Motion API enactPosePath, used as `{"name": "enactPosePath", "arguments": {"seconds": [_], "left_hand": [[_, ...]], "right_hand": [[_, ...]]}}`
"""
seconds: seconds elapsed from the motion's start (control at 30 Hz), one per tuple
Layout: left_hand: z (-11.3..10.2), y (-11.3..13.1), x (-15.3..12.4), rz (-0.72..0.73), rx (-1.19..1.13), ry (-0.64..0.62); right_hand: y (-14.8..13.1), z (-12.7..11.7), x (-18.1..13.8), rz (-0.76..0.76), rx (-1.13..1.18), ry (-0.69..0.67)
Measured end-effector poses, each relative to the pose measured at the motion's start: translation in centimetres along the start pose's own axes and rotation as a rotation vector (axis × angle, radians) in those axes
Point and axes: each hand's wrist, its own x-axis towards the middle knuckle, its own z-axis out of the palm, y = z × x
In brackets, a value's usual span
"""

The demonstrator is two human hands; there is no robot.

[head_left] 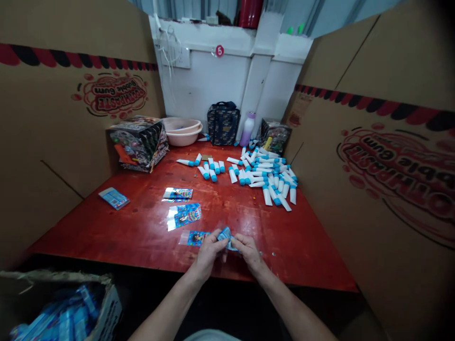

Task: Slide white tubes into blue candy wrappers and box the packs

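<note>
Now pinching 1 blue wrapper [223,233] between the fingers of left hand [209,249] and right hand [250,252]. Holding it over the red table [298,253], near a flat printed bag [195,238].

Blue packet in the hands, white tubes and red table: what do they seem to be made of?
Blue packet: probably thin plastic film, as it looks creased.
White tubes: likely plastic, smooth, fairly matte, with flattened ends.
Red table: perhaps painted wood; its glossy surface reflects light and shows wear.

– Camera position?
– Head-worn, at the near side of the red table [291,248]
– Direction and range?
– Forward and down; left hand [209,252] and right hand [250,253] near, white wall [215,80] farther off
</note>
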Motion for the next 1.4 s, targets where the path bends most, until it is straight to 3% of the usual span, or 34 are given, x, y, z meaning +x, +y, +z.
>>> {"name": "enactPosePath", "arguments": {"seconds": [0.1,0.2,0.3,0.37,0.47,0.53,0.6,0.73,0.83,0.9,1.03,1.07,1.17,1.27,1.4], "left_hand": [[0.8,-0.7,1.2,0.041,-0.047,0.078],[1.5,-1.1,2.4,0.057,-0.087,0.132],[2.0,-0.6,3.5,0.047,-0.154,0.157],[2.2,-0.2,4.2,0.026,-0.202,0.196],[1.9,0.1,5.1,-0.014,-0.269,0.287],[1.5,0.1,5.3,-0.031,-0.32,0.332],[1.0,0.1,5.4,-0.036,-0.368,0.34],[-0.3,0.2,5.2,-0.035,-0.433,0.338],[-0.6,0.3,4.8,0.053,-0.355,0.371],[-0.5,0.3,4.5,0.139,-0.238,0.367],[0.1,0.1,3.6,0.196,-0.082,0.34],[0.1,0.1,3.3,0.202,-0.073,0.321],[-0.2,0.3,2.3,0.165,-0.095,0.231],[-0.8,0.6,1.4,0.088,-0.1,0.142],[-1.2,0.3,0.9,0.164,-0.084,0.159]], "right_hand": [[-0.6,-0.3,0.2,-0.009,-0.062,-0.013],[-2.0,-0.9,0.3,-0.138,-0.222,-0.06],[-3.0,-2.9,1.8,-0.155,-0.386,-0.07],[-3.1,-5.3,4.0,-0.153,-0.555,0.054],[-2.7,-9.5,8.1,-0.212,-0.966,0.382],[-2.1,-11.9,10.4,-0.119,-1.25,0.538],[-1.4,-13.6,11.9,-0.015,-1.437,0.58],[-0.7,-14.2,12.3,0.028,-1.573,0.486],[-1.2,-12.5,10.9,-0.008,-1.469,0.459],[-1.9,-10.4,9.5,-0.078,-1.222,0.372],[-2.9,-4.6,6.2,-0.192,-0.495,-0.042],[-3.0,-3.3,5.6,-0.189,-0.383,-0.094],[-2.8,-0.7,4.6,-0.139,-0.197,-0.08],[-2.7,0.2,4.2,-0.052,-0.05,-0.094],[-3.0,0.7,3.7,0.056,0.07,-0.168]]}}
